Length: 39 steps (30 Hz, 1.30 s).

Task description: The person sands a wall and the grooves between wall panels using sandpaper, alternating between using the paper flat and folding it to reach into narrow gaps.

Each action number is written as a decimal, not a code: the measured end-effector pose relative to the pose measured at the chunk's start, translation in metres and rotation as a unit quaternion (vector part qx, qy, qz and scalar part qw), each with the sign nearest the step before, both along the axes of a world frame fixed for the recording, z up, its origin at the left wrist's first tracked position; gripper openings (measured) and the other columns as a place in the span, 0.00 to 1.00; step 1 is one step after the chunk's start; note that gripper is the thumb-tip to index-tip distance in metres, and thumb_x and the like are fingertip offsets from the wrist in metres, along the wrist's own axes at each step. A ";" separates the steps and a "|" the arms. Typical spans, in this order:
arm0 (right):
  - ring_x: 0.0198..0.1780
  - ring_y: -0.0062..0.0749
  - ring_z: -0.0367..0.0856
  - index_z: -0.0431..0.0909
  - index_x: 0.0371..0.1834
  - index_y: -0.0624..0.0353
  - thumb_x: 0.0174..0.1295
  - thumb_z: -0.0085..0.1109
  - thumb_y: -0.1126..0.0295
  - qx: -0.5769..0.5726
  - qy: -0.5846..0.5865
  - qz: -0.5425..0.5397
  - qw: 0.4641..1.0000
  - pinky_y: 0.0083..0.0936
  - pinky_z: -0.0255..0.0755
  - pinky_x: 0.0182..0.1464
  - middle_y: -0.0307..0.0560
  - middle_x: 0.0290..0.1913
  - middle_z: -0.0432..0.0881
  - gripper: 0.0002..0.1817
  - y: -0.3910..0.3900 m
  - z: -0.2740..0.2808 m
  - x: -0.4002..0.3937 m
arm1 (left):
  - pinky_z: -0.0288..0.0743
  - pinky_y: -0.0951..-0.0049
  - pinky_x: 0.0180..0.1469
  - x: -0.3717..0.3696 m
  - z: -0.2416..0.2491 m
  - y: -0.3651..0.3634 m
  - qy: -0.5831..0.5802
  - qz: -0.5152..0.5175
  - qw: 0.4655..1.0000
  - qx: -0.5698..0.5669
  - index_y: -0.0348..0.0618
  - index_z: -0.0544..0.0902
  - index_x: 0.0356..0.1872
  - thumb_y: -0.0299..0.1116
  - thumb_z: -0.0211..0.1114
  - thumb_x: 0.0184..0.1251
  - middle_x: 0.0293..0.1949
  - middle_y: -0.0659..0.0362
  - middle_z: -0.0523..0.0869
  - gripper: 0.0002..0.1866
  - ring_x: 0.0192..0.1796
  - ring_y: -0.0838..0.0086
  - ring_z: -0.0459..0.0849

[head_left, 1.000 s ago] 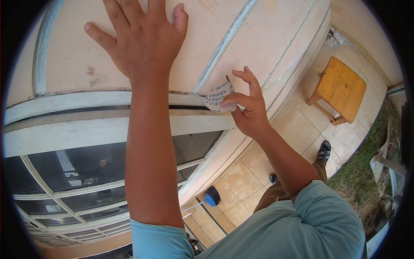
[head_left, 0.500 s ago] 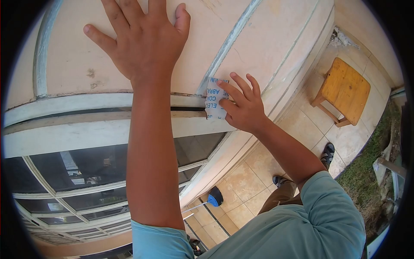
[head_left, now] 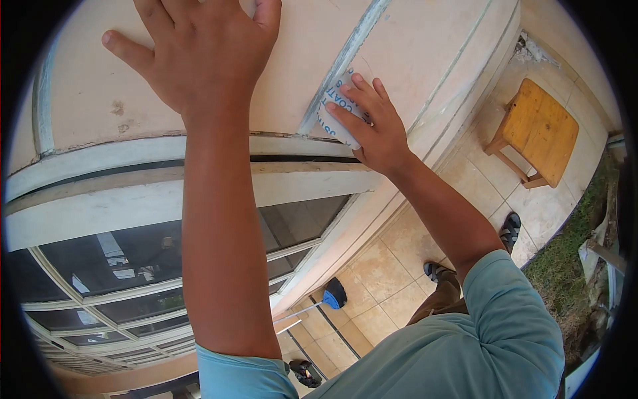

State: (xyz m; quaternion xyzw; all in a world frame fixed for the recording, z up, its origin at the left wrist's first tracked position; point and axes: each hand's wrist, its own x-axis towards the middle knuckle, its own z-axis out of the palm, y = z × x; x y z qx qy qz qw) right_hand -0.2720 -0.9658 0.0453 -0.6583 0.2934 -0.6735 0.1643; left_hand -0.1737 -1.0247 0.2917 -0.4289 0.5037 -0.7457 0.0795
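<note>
My left hand (head_left: 203, 56) lies on the pale pink wall (head_left: 292, 66) with its fingers spread; the top of the view cuts off some fingertips. To its right, my right hand (head_left: 375, 126) holds a sheet of sandpaper (head_left: 342, 110) against the wall, white printed backing outward. Its fingers lie over the sheet, and the grit side is hidden. The sandpaper sits beside the lower end of a grey-white strip (head_left: 352, 50) running up the wall, just above the white window frame (head_left: 299, 146).
Below the ledge is a window with white bars (head_left: 86, 299). A wooden stool (head_left: 541, 133) stands on the tiled floor (head_left: 379, 279) at right. A blue broom (head_left: 334, 294) is down by the wall. Grass (head_left: 565, 259) borders the tiles.
My right hand has slid the sandpaper up the wall, away from the window frame gap, and the sheet is now tilted. My left hand appears slightly further left and higher in view.
</note>
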 end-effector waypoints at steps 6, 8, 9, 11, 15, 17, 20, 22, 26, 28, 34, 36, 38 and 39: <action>0.74 0.41 0.75 0.89 0.55 0.46 0.64 0.64 0.71 -0.142 0.055 0.045 0.987 0.49 0.61 0.78 0.39 0.64 0.85 0.17 -0.018 -0.006 0.003 | 0.38 0.38 0.83 -0.026 -0.007 0.010 0.045 0.098 0.994 -0.001 0.66 0.75 0.72 0.53 0.63 0.68 0.82 0.57 0.61 0.31 0.85 0.62 0.53; 0.74 0.40 0.75 0.87 0.57 0.45 0.65 0.63 0.67 -0.181 0.101 0.013 0.978 0.47 0.62 0.79 0.36 0.66 0.84 0.17 -0.019 -0.006 0.000 | 0.39 0.38 0.82 -0.016 -0.005 0.008 0.017 0.069 0.997 -0.005 0.65 0.75 0.72 0.53 0.63 0.68 0.81 0.57 0.62 0.31 0.84 0.62 0.54; 0.74 0.40 0.75 0.87 0.57 0.45 0.65 0.63 0.67 -0.178 0.101 0.016 0.979 0.47 0.62 0.79 0.36 0.66 0.84 0.17 -0.018 -0.005 -0.001 | 0.39 0.38 0.82 -0.010 -0.004 0.006 0.003 0.053 0.999 -0.004 0.65 0.75 0.73 0.52 0.63 0.68 0.81 0.57 0.62 0.31 0.84 0.61 0.54; 0.75 0.39 0.74 0.86 0.60 0.44 0.67 0.62 0.66 -0.192 0.140 -0.003 0.971 0.46 0.62 0.79 0.34 0.67 0.82 0.18 -0.019 -0.002 -0.003 | 0.40 0.38 0.82 0.001 0.000 0.001 -0.023 0.020 0.999 -0.009 0.65 0.75 0.73 0.52 0.63 0.68 0.81 0.56 0.63 0.31 0.84 0.61 0.55; 0.76 0.37 0.71 0.85 0.62 0.44 0.68 0.63 0.64 -0.207 0.156 0.019 0.966 0.46 0.61 0.80 0.33 0.69 0.81 0.19 -0.021 -0.004 0.000 | 0.42 0.37 0.82 0.007 0.004 -0.004 -0.068 -0.034 0.997 -0.017 0.65 0.75 0.73 0.51 0.63 0.68 0.81 0.56 0.63 0.31 0.84 0.61 0.56; 0.77 0.36 0.70 0.84 0.62 0.45 0.68 0.63 0.64 -0.225 0.155 -0.028 0.961 0.46 0.60 0.80 0.34 0.69 0.80 0.19 -0.030 -0.007 -0.004 | 0.41 0.38 0.82 0.005 0.004 -0.003 -0.059 -0.020 0.998 -0.020 0.65 0.75 0.73 0.51 0.64 0.68 0.81 0.56 0.63 0.30 0.84 0.61 0.56; 0.75 0.33 0.73 0.85 0.59 0.47 0.67 0.63 0.65 -0.236 0.162 -0.004 0.958 0.44 0.62 0.80 0.31 0.66 0.81 0.17 -0.021 -0.005 -0.003 | 0.41 0.38 0.82 0.005 0.004 -0.003 -0.067 -0.020 0.997 -0.021 0.65 0.74 0.73 0.53 0.63 0.69 0.81 0.57 0.63 0.31 0.84 0.61 0.56; 0.75 0.32 0.72 0.85 0.59 0.47 0.66 0.63 0.65 -0.215 0.159 -0.034 0.963 0.44 0.62 0.80 0.31 0.66 0.81 0.18 -0.031 -0.002 -0.013 | 0.41 0.39 0.82 0.005 0.004 -0.004 -0.070 -0.021 0.997 -0.024 0.66 0.74 0.73 0.53 0.63 0.69 0.81 0.57 0.62 0.31 0.84 0.62 0.55; 0.75 0.32 0.72 0.86 0.57 0.45 0.66 0.65 0.64 -0.254 0.222 -0.074 0.938 0.46 0.61 0.80 0.29 0.66 0.81 0.17 -0.016 -0.004 -0.007 | 0.39 0.39 0.83 0.004 0.002 -0.002 -0.055 -0.014 0.998 -0.019 0.66 0.73 0.74 0.53 0.63 0.69 0.82 0.58 0.61 0.31 0.85 0.63 0.54; 0.75 0.32 0.73 0.87 0.56 0.43 0.66 0.64 0.62 -0.207 0.170 -0.050 0.962 0.48 0.61 0.79 0.28 0.66 0.81 0.15 -0.021 -0.003 -0.008 | 0.39 0.40 0.83 0.003 0.003 -0.004 -0.057 -0.019 0.998 -0.019 0.66 0.73 0.74 0.53 0.63 0.69 0.82 0.58 0.61 0.31 0.85 0.63 0.53; 0.75 0.33 0.72 0.87 0.58 0.42 0.68 0.60 0.60 -0.181 0.179 -0.125 0.959 0.60 0.55 0.79 0.28 0.65 0.82 0.17 -0.031 -0.002 -0.012 | 0.39 0.40 0.83 0.005 0.004 -0.005 -0.066 -0.018 0.997 -0.021 0.67 0.73 0.74 0.53 0.63 0.69 0.82 0.58 0.61 0.31 0.85 0.63 0.53; 0.75 0.32 0.72 0.87 0.58 0.40 0.67 0.61 0.60 -0.139 0.182 -0.140 0.963 0.64 0.53 0.79 0.28 0.62 0.83 0.17 -0.026 0.002 -0.012 | 0.40 0.40 0.83 0.007 0.004 -0.003 -0.066 -0.012 0.997 -0.027 0.67 0.74 0.73 0.53 0.63 0.69 0.82 0.59 0.61 0.31 0.85 0.63 0.54; 0.73 0.34 0.73 0.86 0.58 0.37 0.68 0.60 0.61 -0.216 0.181 -0.066 0.957 0.69 0.51 0.77 0.29 0.59 0.83 0.17 -0.011 -0.002 -0.001 | 0.40 0.40 0.83 0.006 0.004 -0.003 -0.070 -0.014 0.997 -0.024 0.67 0.74 0.73 0.52 0.64 0.68 0.82 0.59 0.61 0.31 0.85 0.63 0.54; 0.73 0.34 0.73 0.86 0.58 0.37 0.68 0.60 0.61 -0.212 0.182 -0.071 0.957 0.69 0.51 0.77 0.29 0.59 0.83 0.17 -0.015 -0.006 -0.004 | 0.40 0.40 0.83 0.006 0.004 -0.005 -0.069 -0.020 0.997 -0.022 0.67 0.74 0.73 0.52 0.64 0.68 0.82 0.59 0.61 0.31 0.85 0.63 0.54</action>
